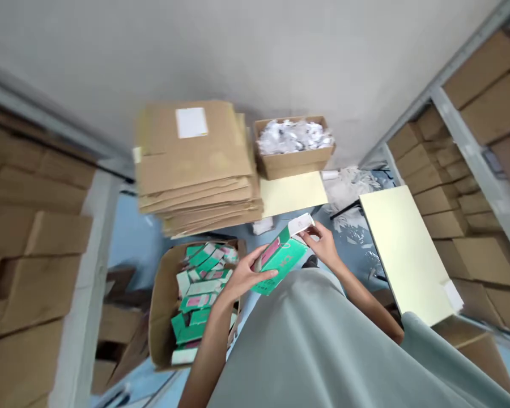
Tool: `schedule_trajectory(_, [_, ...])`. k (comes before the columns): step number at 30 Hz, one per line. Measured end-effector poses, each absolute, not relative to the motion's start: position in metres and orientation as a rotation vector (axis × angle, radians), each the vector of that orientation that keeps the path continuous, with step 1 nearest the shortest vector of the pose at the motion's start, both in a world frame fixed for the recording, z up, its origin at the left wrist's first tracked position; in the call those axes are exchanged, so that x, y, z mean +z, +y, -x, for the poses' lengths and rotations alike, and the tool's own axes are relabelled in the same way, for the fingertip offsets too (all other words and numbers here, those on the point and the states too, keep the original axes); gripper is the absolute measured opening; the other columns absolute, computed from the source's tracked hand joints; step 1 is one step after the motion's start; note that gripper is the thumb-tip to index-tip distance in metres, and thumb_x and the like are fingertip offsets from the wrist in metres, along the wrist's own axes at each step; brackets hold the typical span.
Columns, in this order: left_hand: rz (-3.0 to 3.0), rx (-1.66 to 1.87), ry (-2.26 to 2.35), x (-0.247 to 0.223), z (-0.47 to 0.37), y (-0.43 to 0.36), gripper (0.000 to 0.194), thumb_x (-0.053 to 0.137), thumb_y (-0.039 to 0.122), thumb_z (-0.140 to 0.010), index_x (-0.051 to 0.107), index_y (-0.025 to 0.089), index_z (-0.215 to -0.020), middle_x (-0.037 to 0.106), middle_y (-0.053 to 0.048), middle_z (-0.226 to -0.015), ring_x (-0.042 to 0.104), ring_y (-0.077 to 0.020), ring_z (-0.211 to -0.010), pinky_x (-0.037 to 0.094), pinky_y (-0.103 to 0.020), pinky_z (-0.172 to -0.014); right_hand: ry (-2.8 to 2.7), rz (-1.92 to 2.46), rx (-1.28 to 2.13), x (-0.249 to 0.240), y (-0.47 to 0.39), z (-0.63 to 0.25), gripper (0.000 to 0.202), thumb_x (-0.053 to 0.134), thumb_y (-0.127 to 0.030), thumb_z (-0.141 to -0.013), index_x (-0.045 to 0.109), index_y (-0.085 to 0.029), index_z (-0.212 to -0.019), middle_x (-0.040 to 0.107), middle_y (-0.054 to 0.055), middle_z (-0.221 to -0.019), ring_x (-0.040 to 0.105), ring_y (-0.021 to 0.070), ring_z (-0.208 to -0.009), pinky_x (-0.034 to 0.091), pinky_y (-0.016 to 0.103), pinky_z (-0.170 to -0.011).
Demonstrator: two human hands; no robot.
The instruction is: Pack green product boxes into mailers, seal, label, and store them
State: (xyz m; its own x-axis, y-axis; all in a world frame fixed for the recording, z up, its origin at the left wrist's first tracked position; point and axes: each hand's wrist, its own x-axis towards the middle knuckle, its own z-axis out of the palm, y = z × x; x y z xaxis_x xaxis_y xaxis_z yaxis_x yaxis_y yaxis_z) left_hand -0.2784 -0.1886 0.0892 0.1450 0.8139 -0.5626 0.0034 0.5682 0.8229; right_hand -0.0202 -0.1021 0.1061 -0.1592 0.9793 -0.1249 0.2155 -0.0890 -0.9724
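Note:
A green product box (281, 259) with a pink panel and white lettering is held in front of my body, tilted up to the right. My left hand (247, 275) grips its lower end, thumb across the front face and fingers behind. At the upper end, my right hand (321, 242) pinches the white end flap with thumb and fingers. Whether anything is inside the box is hidden. Below and to the left, a large open carton (164, 306) holds several similar green and white boxes lying in a jumble.
A tall stack of flattened cardboard (191, 164) stands by the wall. Beside it, a carton (295, 163) of clear plastic bags rests on a cream table (295, 194). Another cream tabletop (408, 249) lies right. Racks of brown boxes (29, 243) flank both sides; plastic litters the floor.

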Motion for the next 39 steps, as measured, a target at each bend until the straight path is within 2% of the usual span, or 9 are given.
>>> schedule_trajectory(3, [-0.857, 0.578, 1.152, 0.096, 0.205, -0.144, 0.104, 0.105, 0.061, -0.06, 0.072, 0.021, -0.15, 0.07, -0.015, -0.16, 0.064, -0.0455, -0.152, 0.055, -0.055, -0.127, -1.277, 1.502, 1.085, 0.114, -0.101, -0.054, 0.041, 0.079, -0.054, -0.092, 0.079, -0.024, -0.12, 0.085, 0.007, -0.107, 0.077, 0.0253, -0.091, 0.067, 0.04, -0.089])
schedule_trajectory(9, [-0.896, 0.353, 0.932, 0.089, 0.075, -0.088, 0.103, 0.104, 0.067, -0.057, 0.077, 0.021, -0.144, 0.075, -0.019, -0.153, 0.066, -0.0469, -0.148, 0.056, -0.055, -0.126, -1.057, 1.763, 0.905, 0.111, -0.1, -0.181, 0.027, 0.065, -0.047, -0.091, 0.076, -0.023, -0.089, 0.075, 0.003, -0.082, 0.066, 0.0217, -0.073, 0.057, 0.033, -0.07])
schedule_trajectory(14, [-0.899, 0.108, 0.814, 0.077, 0.007, -0.053, 0.104, 0.103, 0.071, -0.055, 0.078, 0.023, -0.143, 0.081, -0.017, -0.142, 0.071, -0.048, -0.141, 0.059, -0.056, -0.12, -1.126, 1.805, 0.829, 0.116, -0.111, -0.26, 0.021, 0.063, -0.04, -0.091, 0.077, -0.024, -0.09, 0.072, 0.002, -0.084, 0.062, 0.0202, -0.072, 0.052, 0.03, -0.066])
schedule_trajectory(20, [-0.899, -0.12, 0.628, 0.063, -0.06, 0.009, 0.1, 0.103, 0.068, -0.063, 0.075, 0.022, -0.147, 0.079, -0.018, -0.146, 0.073, -0.044, -0.138, 0.061, -0.052, -0.116, -0.999, 2.011, 0.543, 0.112, -0.102, -0.317, 0.044, 0.074, -0.065, -0.1, 0.077, -0.025, -0.081, 0.07, 0.002, -0.077, 0.062, 0.0196, -0.07, 0.049, 0.032, -0.068])
schedule_trajectory(24, [-0.909, -0.228, 0.528, 0.057, -0.109, 0.066, 0.097, 0.101, 0.069, -0.068, 0.075, 0.02, -0.148, 0.079, -0.018, -0.146, 0.074, -0.0426, -0.136, 0.063, -0.049, -0.111, -0.898, 2.103, 0.37, 0.106, -0.077, -0.344, 0.058, 0.067, -0.073, -0.104, 0.075, -0.024, -0.073, 0.071, 0.005, -0.077, 0.063, 0.0189, -0.07, 0.049, 0.033, -0.07])
schedule_trajectory(29, [-0.972, -0.331, 0.446, 0.065, -0.162, 0.141, 0.095, 0.101, 0.069, -0.067, 0.078, 0.022, -0.146, 0.082, -0.016, -0.139, 0.075, -0.0439, -0.136, 0.063, -0.048, -0.11, -0.662, 1.942, 0.474, 0.118, -0.048, -0.365, 0.073, 0.051, -0.081, -0.108, 0.069, -0.023, -0.068, 0.07, 0.006, -0.077, 0.066, 0.0208, -0.072, 0.053, 0.034, -0.068])
schedule_trajectory(33, [-1.031, -0.399, 0.382, 0.071, -0.193, 0.192, 0.091, 0.102, 0.068, -0.066, 0.081, 0.023, -0.142, 0.081, -0.015, -0.144, 0.068, -0.0455, -0.146, 0.059, -0.05, -0.119, -0.449, 1.874, 0.458, 0.121, -0.028, -0.364, 0.048, 0.08, -0.07, -0.094, 0.08, -0.023, -0.102, 0.078, 0.005, -0.09, 0.074, 0.0225, -0.085, 0.06, 0.034, -0.077])
schedule_trajectory(36, [-1.077, -0.462, 0.336, 0.069, -0.214, 0.22, 0.089, 0.103, 0.064, -0.067, 0.08, 0.023, -0.143, 0.076, -0.015, -0.152, 0.062, -0.0445, -0.154, 0.056, -0.049, -0.122, -0.26, 1.863, 0.392, 0.116, -0.015, -0.36, 0.07, 0.092, -0.059, -0.085, 0.069, -0.025, -0.142, 0.079, 0.002, -0.094, 0.074, 0.0202, -0.082, 0.061, 0.032, -0.076])
schedule_trajectory(39, [-1.066, -0.524, 0.315, 0.065, -0.232, 0.237, 0.089, 0.104, 0.063, -0.067, 0.08, 0.024, -0.143, 0.076, -0.015, -0.153, 0.064, -0.044, -0.152, 0.059, -0.047, -0.118, -0.209, 1.882, 0.317, 0.114, -0.007, -0.36, 0.069, 0.088, -0.058, -0.09, 0.067, -0.027, -0.148, 0.08, 0.005, -0.108, 0.074, 0.0192, -0.086, 0.063, 0.032, -0.079])
